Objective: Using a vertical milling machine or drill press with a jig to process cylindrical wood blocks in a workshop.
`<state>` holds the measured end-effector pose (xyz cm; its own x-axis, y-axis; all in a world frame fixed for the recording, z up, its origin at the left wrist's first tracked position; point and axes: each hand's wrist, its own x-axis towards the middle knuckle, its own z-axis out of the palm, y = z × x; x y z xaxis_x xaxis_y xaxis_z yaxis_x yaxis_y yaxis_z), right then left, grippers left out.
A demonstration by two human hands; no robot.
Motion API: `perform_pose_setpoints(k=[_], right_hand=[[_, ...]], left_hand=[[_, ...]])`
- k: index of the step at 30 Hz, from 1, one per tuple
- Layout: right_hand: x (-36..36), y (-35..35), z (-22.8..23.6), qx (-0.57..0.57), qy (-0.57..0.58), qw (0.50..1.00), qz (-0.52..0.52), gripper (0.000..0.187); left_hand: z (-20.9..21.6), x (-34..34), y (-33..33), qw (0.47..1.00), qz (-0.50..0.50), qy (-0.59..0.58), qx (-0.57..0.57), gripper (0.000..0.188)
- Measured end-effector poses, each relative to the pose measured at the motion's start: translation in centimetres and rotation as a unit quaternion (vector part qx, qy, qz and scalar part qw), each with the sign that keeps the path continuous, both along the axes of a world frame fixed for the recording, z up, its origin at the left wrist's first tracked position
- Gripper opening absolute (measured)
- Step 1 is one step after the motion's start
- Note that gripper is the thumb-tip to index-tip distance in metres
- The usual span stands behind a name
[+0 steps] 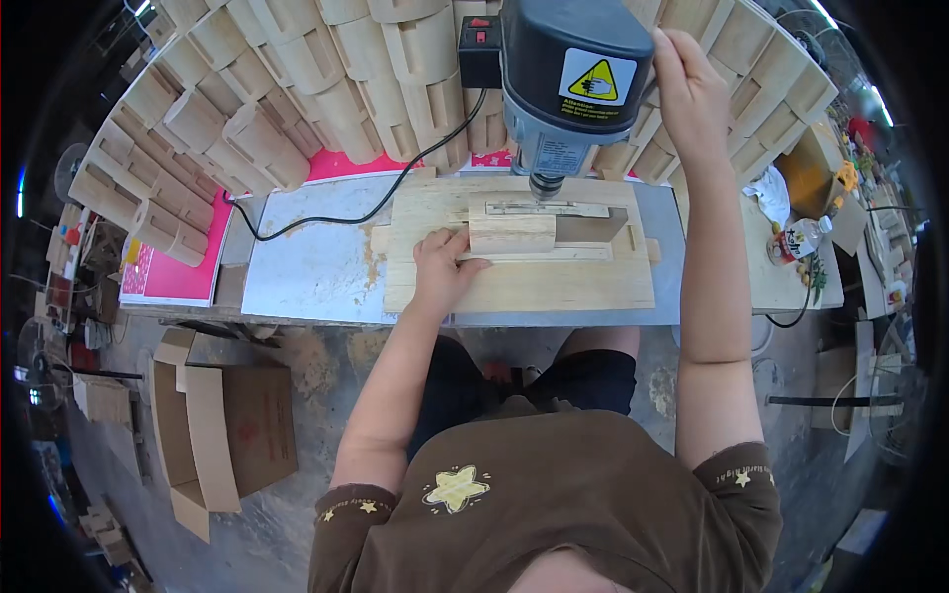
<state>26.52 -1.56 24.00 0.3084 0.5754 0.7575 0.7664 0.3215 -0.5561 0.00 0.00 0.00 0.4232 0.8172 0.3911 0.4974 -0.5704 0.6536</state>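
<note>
My left hand (pixel 447 267) presses on the left end of a pale, rounded wooden block (pixel 512 233), its fingers on the end and thumb bent below. The block lies in a slot on a flat wooden jig board (pixel 554 287). Above the board stands a drill press (pixel 568 74) with a dark cover and a blue-grey body. Its metal chuck (pixel 545 186) hangs just over the block's back edge; the bit's tip is hard to make out. Raised at the machine's right side, my right hand (pixel 692 94) is closed around the handle, which is mostly hidden.
Stacks of curved, slotted wooden pieces (pixel 346 79) crowd the back of the bench on both sides. A black cable (pixel 395 188) loops across the left worktop. At right stands a plastic bottle (pixel 799 240). An open cardboard box (pixel 232 425) sits on the floor at left.
</note>
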Motion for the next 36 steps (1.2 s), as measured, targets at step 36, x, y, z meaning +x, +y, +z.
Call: perform_pose_setpoints(k=[36], right_hand=[[1.5, 3.5, 0.8, -0.058, -0.069, 0.995, -0.052, 0.034]], left_hand=[[0.6, 3.8, -2.2, 0.995, 0.061, 0.061, 0.058, 0.049]])
